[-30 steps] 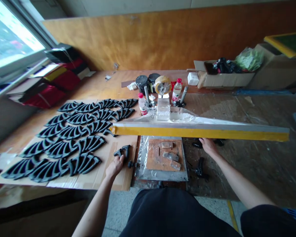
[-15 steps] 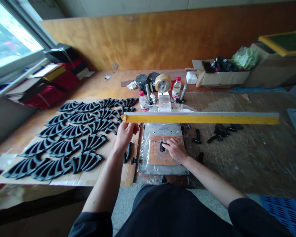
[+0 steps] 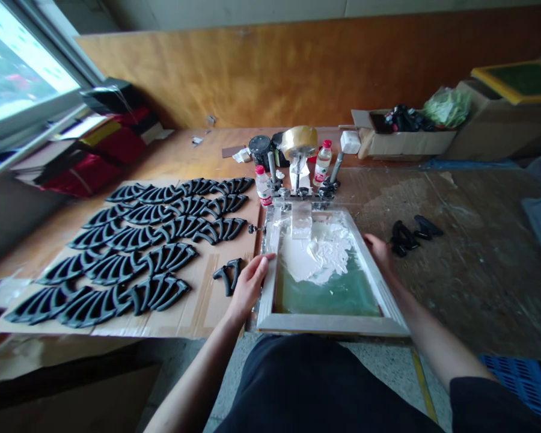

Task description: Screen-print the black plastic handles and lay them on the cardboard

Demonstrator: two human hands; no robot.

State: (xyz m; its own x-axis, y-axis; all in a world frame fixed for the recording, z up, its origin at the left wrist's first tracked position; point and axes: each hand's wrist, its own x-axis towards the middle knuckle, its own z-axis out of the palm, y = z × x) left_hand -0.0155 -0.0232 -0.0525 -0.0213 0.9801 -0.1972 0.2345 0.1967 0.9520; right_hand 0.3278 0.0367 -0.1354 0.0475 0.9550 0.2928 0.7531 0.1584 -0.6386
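A screen-printing frame [image 3: 333, 325] with pale metal sides lies lowered in front of me, its green mesh [image 3: 324, 297] partly covered with thick white paste [image 3: 327, 252]. My left hand [image 3: 247, 288] is closed at the frame's left side, thumb on the rim. At the right side, my right hand [image 3: 381, 255] curls against the outer edge, with some fingers hidden. A clamp bar [image 3: 302, 198] joins the frame at the back, and a wrapped white block [image 3: 302, 222] sits over its rear edge. The board and small black part seen under the raised frame are hidden.
Rows of curved black parts [image 3: 130, 258] cover cardboard on the left; a few more [image 3: 228, 276] lie near my left hand. Loose black parts [image 3: 403, 237] lie on the right. Behind the frame stand a tape roll [image 3: 300, 141] and red-capped bottles [image 3: 323, 162]. Boxes [image 3: 410, 144] line the back right.
The raised frame has swung down over the board. My left hand has come down with it, and my right hand has left the small black part and moved to the frame's right side.
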